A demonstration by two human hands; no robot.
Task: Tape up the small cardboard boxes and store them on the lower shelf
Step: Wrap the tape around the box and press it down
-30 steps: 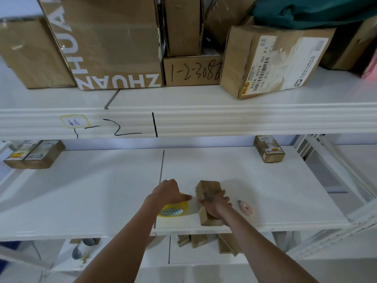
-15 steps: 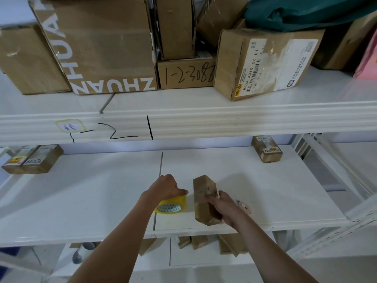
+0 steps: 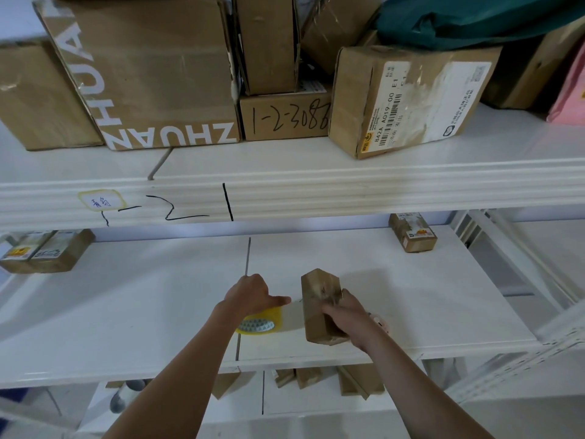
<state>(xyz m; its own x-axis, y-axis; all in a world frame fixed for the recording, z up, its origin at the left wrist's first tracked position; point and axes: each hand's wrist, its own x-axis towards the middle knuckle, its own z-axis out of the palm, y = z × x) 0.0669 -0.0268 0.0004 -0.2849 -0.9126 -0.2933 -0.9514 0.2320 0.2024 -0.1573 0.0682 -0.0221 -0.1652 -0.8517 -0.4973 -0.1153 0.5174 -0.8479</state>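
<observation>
Left hand (image 3: 253,293): grip curled over yellow roll of clear packing tape (image 3: 261,321), thumb extended, near front edge of white middle shelf (image 3: 443,299). Right hand (image 3: 351,318): grip clasped round small brown cardboard box (image 3: 316,308), tilted on end just right of the roll.

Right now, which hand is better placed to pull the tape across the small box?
Left. The left hand already grips the yellow tape roll right beside the small cardboard box, while the right hand is occupied holding that box upright on the shelf.
</observation>
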